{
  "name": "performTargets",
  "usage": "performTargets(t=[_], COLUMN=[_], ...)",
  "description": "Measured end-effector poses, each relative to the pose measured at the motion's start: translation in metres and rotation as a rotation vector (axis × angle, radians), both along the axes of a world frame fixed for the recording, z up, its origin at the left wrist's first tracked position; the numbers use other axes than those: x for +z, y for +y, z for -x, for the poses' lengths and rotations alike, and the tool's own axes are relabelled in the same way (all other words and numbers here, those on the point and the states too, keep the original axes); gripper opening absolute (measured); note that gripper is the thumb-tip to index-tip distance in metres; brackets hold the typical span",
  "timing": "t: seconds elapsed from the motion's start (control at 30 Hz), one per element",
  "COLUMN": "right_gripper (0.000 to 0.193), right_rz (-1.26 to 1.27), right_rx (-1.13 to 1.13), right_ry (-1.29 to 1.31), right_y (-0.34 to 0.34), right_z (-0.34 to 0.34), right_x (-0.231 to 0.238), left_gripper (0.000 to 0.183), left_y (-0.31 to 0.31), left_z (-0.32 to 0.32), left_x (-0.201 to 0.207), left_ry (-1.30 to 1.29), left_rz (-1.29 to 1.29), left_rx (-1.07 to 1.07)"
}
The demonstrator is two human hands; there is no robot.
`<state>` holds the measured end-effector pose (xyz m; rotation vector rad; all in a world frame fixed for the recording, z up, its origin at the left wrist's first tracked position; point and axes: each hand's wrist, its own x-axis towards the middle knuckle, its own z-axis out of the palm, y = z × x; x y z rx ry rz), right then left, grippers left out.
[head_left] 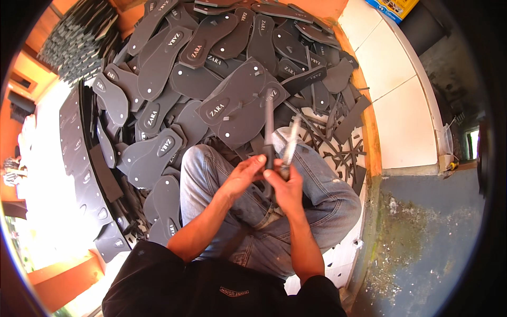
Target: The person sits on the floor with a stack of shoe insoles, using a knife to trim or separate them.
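In front of my lap I hold two long, narrow-bladed tools, both pointing up and away from me. The fingers of my left hand [244,178] pinch the black handle of a slim grey-bladed knife [269,122]. Close beside it, my right hand [288,191] is closed round the base of a second knife [292,141], whose bright blade is smeared by motion. My right thumb lies against the black handle too. Just beyond the blades sits a dark foam sheet [228,124] with sole outlines and small tabs on it.
A large heap of dark grey flip-flop soles [158,63] spreads ahead and to the left. Cut foam strips [346,150] litter the floor at right, beside a white tiled ledge [404,127]. Stacked foam pieces [79,42] stand far left. My jeans-clad legs [327,185] are crossed beneath my hands.
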<state>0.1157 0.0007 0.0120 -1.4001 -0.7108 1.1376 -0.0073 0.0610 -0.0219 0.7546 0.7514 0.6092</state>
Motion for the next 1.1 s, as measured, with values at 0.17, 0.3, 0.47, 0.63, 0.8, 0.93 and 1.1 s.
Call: performTargets(t=[0.17,0.3,0.47,0.63,0.8,0.93,1.1], right_gripper=[0.02,0.028,0.026,0.022,0.027,0.028,0.025], right_rz=[0.058,-0.003,-0.064,-0.093,0.094,0.178,-0.235], right_rx=[0.188,0.152,0.134,0.059,0.131,0.213,0.083], right_ry=[-0.143,-0.078,-0.493,-0.93,-0.353,0.184,-0.906], right_y=[-0.001,0.0,0.001,-0.007,-0.008,-0.009,-0.012], right_z=[0.004,-0.014,-0.01,-0.006,-0.008,-0.017,0.012], right_x=[-0.022,-0.012,-0.016,-0.034,-0.038,-0.012,-0.002], left_gripper=[0.028,0.025,0.038,0.038,0.026,0.026,0.032], left_y=[0.01,0.034,0.023,0.002,0.006,-0.005,-0.007], left_z=[0.007,0.027,0.045,0.062,0.07,0.075,0.077], left_x=[-0.006,0.008,0.026,0.033,0.032,0.031,0.038], left_ry=[0.041,0.35,0.552,0.343,0.68,0.855,0.548], left_rz=[-0.065,-0.218,-0.437,-0.116,-0.539,-0.901,-0.281], left_rx=[0.136,0.077,-0.132,-0.222,0.175,0.182,-0.076])
